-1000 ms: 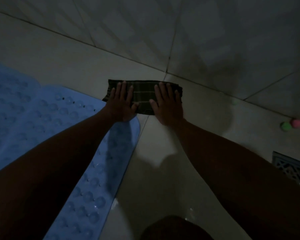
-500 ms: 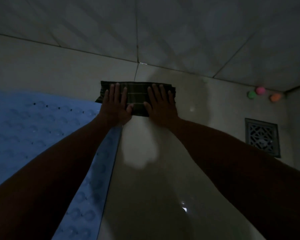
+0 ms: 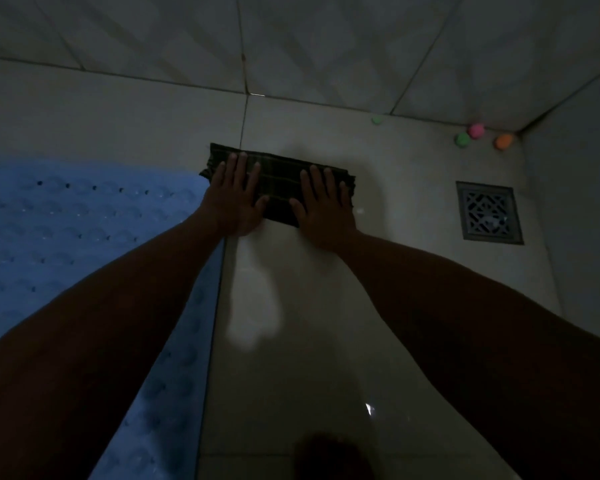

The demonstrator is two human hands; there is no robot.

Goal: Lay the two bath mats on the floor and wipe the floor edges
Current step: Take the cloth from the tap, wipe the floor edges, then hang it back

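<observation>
The folded cloth [image 3: 278, 188] is dark green, almost black in this dim light, crossed by thin pale plaid lines. The bath mat [image 3: 84, 237] is light blue, covered in rows of raised round bubbles with small dark holes between them. The floor [image 3: 291, 358] is glossy off-white tile with dark grout lines; the wall tiles [image 3: 326, 46] are pale grey with faint diagonal stripes. The drain grate [image 3: 488, 213] is grey with a lattice pattern. Small balls: green [image 3: 461, 139], pink [image 3: 476, 130], orange [image 3: 503, 141]

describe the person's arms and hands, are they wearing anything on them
Both forearms are bare, with no sleeves in view. The left hand and right hand show no gloves, and no rings, watch or bands can be made out in the dim light.
</observation>
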